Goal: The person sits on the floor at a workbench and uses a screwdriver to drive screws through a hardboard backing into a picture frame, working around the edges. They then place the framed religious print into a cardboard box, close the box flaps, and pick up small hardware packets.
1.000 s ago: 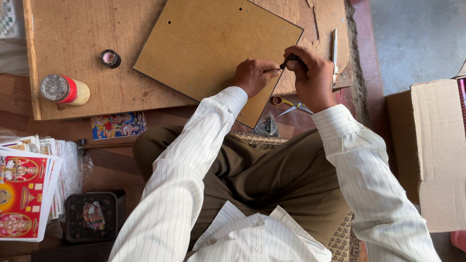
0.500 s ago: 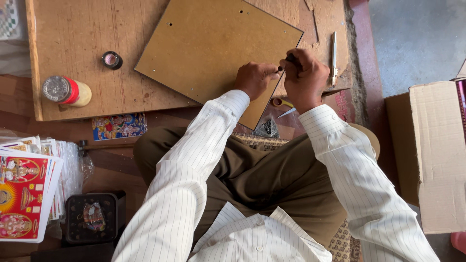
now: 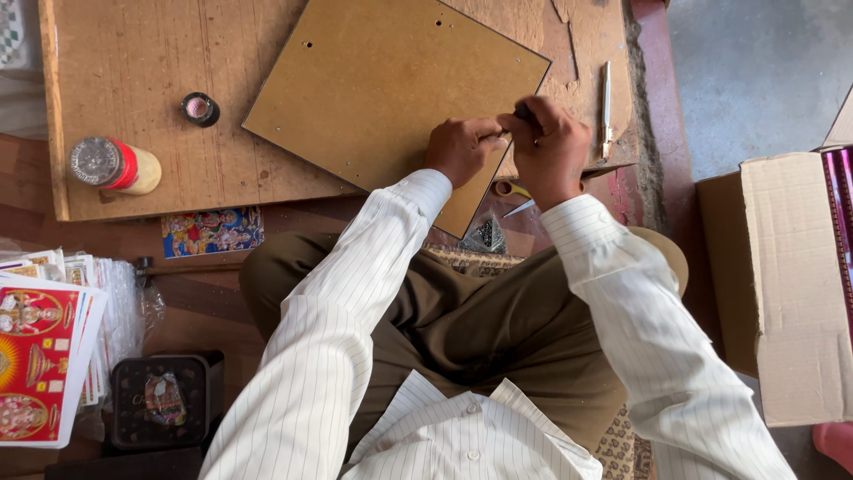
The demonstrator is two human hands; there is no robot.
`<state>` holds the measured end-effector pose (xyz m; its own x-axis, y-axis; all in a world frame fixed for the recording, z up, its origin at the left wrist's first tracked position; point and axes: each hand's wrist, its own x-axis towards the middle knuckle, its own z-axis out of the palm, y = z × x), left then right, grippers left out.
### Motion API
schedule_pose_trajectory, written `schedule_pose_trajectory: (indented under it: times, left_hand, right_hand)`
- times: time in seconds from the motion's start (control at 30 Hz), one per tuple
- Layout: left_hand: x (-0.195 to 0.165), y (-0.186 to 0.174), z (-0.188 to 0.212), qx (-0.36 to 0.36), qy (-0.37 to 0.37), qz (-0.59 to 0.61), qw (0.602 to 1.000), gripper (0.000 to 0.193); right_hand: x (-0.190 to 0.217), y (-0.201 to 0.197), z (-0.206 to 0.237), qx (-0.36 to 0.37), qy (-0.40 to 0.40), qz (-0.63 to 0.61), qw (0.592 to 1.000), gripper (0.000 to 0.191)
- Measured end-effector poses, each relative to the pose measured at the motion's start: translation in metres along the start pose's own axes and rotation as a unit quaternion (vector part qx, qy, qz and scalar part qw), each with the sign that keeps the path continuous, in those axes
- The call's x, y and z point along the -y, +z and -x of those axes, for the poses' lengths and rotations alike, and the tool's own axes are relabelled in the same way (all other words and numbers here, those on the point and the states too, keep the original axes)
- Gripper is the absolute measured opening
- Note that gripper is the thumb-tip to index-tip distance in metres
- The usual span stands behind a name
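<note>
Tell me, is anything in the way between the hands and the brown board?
Nothing visible. Both the left hand and the right hand already rest on the board at its right edge. The right hand grips a small dark tool there; whether the left pinches anything cannot be told.

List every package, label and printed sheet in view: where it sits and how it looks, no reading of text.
Cardboard box: right edge, brown, open.
Stack of prints: lower left, red and yellow pictures, plastic-wrapped.
Small picture card: below the wooden board, blue, multicoloured.
Bottle: on the board's left, lying, cream with red band.
</note>
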<state>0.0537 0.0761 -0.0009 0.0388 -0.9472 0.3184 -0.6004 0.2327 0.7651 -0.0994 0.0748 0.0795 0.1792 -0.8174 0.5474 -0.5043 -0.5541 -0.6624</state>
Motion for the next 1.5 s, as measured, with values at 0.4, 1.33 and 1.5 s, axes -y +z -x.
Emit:
schedule_pose_trajectory:
  times: [0.4, 1.33, 1.5]
  left_hand:
    - [-0.007, -0.008, -0.008, 0.044, -0.138, 0.121, 0.982, 0.018]
    - [-0.005, 0.002, -0.007, 0.043, -0.105, 0.071, 0.991, 0.018]
    - [-0.007, 0.003, -0.009, 0.039, -0.106, 0.048, 0.992, 0.016]
  right_hand:
    - [0.001, -0.014, -0.022, 0.099, 0.019, -0.011, 0.995, 0.021]
    - [0.000, -0.026, -0.016, 0.145, -0.074, 0.005, 0.987, 0.040]
    - [0.000, -0.025, -0.015, 0.126, -0.065, 0.005, 0.990, 0.036]
